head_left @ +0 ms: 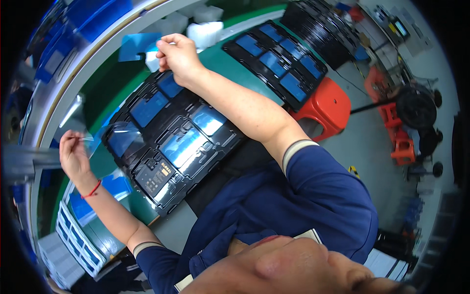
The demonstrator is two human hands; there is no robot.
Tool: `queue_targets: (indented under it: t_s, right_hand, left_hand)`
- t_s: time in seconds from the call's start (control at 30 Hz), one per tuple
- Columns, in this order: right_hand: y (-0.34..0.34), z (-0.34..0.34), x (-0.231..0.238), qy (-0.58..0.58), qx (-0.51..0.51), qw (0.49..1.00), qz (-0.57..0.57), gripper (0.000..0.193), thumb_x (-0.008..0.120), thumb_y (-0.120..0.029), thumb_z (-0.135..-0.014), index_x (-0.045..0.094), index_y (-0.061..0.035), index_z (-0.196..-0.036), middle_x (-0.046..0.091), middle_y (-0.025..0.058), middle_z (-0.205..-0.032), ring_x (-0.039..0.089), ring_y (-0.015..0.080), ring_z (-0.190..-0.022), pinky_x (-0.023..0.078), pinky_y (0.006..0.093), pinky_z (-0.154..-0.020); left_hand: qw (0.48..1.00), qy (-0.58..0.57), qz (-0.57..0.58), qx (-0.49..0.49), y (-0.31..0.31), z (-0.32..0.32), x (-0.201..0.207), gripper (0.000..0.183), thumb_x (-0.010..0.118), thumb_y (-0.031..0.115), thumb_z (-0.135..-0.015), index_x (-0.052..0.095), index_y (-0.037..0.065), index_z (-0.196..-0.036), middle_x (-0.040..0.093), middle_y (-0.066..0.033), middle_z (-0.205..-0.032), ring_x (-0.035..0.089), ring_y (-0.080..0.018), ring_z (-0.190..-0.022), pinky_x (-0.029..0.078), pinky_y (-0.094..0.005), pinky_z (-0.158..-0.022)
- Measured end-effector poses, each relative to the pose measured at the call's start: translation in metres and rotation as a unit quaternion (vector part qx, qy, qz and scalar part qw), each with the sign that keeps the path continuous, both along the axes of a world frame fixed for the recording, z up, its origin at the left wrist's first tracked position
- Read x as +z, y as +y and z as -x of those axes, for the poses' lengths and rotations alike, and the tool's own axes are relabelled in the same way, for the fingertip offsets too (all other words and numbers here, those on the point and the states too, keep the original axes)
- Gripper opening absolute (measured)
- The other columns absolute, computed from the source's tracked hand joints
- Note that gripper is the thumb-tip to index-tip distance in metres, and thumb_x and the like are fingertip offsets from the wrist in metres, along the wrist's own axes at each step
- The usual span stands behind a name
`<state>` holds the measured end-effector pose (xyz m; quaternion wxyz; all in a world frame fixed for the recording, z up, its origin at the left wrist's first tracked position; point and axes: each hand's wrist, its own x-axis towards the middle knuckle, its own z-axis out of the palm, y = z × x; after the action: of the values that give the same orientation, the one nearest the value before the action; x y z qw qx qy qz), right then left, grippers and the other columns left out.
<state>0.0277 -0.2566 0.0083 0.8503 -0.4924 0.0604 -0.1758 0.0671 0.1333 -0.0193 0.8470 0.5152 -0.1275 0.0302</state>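
Observation:
My right hand [180, 60] is closed in a pinch on the edge of a thin blue sheet [133, 48] with a notch in its lower edge. It is raised above the far edge of a black plastic tray [190, 172]. Blue film-covered panels [148, 109] lie in this tray's compartments, some shining with reflected light. To the left of the tray, my left hand [74, 154] is raised with its fingertips pinched on a thin clear film [87, 138]. That film is see-through, so its full outline is hard to make out.
A second black tray of blue panels [272, 63] sits at the right, beside a red stool [329, 105]. Stacked black trays [320, 32] stand beyond. White blocks [205, 34] and blue bins [98, 22] line the far side. A white slotted rack [78, 240] stands lower left.

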Motion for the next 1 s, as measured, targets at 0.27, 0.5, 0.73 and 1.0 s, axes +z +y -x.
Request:
queue_targets:
  t_s: [0.27,0.5,0.73,1.0]
  right_hand:
    - [0.036,0.037,-0.005,-0.213,0.052,0.923,0.317,0.012,0.06,-0.002,-0.087,0.066,-0.0016,-0.098,0.069,0.0091,-0.084,0.068,0.0128,-0.07,0.053,0.0245,-0.057]
    - [0.049,0.05,-0.002,-0.389,0.045,0.762,0.515,0.017,0.068,0.003,-0.076,0.069,-0.0024,-0.092,0.069,0.0135,-0.089,0.068,0.0238,-0.08,0.054,0.0295,-0.071]
    - [0.046,0.043,-0.008,-0.006,0.281,0.941,0.186,0.042,0.074,-0.018,-0.081,0.056,0.0042,-0.113,0.067,0.0124,-0.085,0.065,0.0145,-0.069,0.053,0.0244,-0.056]
    - [0.036,0.042,0.0,-0.004,0.216,0.955,0.202,0.014,0.07,-0.006,-0.082,0.064,0.0026,-0.09,0.064,0.0078,-0.071,0.061,0.0116,-0.055,0.049,0.022,-0.048]
  left_hand:
    - [0.945,0.109,-0.11,-0.288,-0.094,0.054,0.04,0.055,0.038,0.036,-0.099,0.041,-0.007,-0.133,0.061,-0.0112,-0.069,0.032,-0.0035,-0.034,0.026,-0.0171,-0.033]
    - [0.952,0.089,-0.136,-0.258,-0.092,0.057,0.034,0.029,0.061,0.018,-0.091,0.061,0.002,-0.115,0.066,-0.0001,-0.076,0.034,0.0001,-0.04,0.022,-0.0165,-0.037]
    - [0.952,0.083,-0.242,-0.168,-0.101,0.067,0.049,0.031,0.068,0.013,-0.085,0.063,0.002,-0.114,0.069,-0.0015,-0.085,0.044,0.0027,-0.047,0.03,-0.0136,-0.04]
    - [0.964,0.005,-0.261,-0.044,-0.102,0.073,0.056,0.034,0.066,0.014,-0.087,0.061,0.0,-0.118,0.07,-0.0044,-0.085,0.057,-0.0041,-0.069,0.045,-0.0176,-0.062]
